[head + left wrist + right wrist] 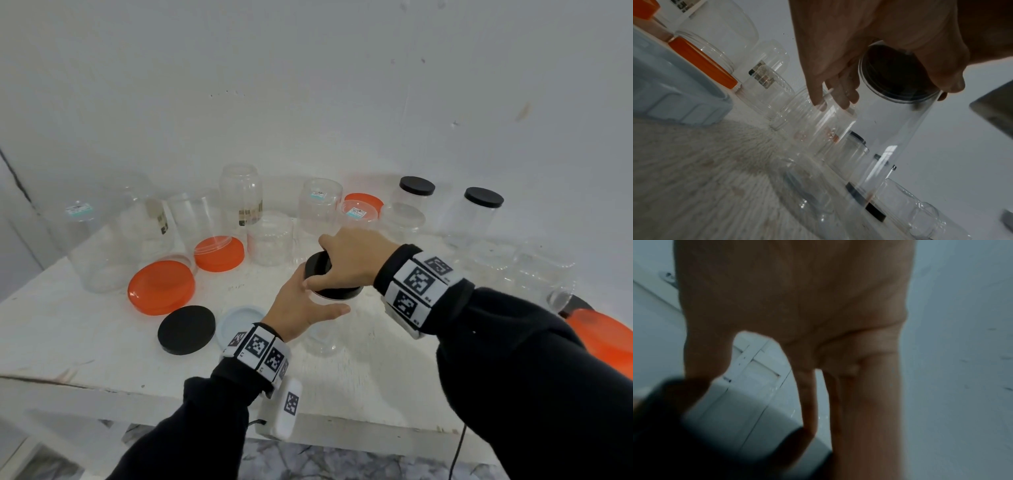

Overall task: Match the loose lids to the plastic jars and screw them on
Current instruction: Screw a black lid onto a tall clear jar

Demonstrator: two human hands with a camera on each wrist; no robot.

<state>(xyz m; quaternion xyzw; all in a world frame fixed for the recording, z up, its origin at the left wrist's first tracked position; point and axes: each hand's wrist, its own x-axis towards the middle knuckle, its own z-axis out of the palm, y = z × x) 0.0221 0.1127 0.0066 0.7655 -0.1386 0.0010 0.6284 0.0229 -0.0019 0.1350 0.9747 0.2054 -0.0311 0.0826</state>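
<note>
In the head view a clear plastic jar point(322, 339) stands upright near the table's front middle, and my left hand point(310, 303) grips its upper wall with thumb and fingers round it. On the jar's mouth sits a black lid point(342, 294), slightly tilted, with my right hand point(320, 265) gripping its rim from above. In the left wrist view the lid point(898, 78) shows through the jar wall point(890, 146), with my left fingers point(838, 94) curled round the jar. The right wrist view is blurred: fingers point(869, 402) reach down beside the dark lid point(694, 443).
A loose black lid point(186, 329) and a pale blue lid point(239, 320) lie left of the jar. Two orange lids point(161, 287) point(219, 253) lie further left. Several open clear jars line the wall. Two jars with black lids point(416, 186) point(483, 197) stand back right.
</note>
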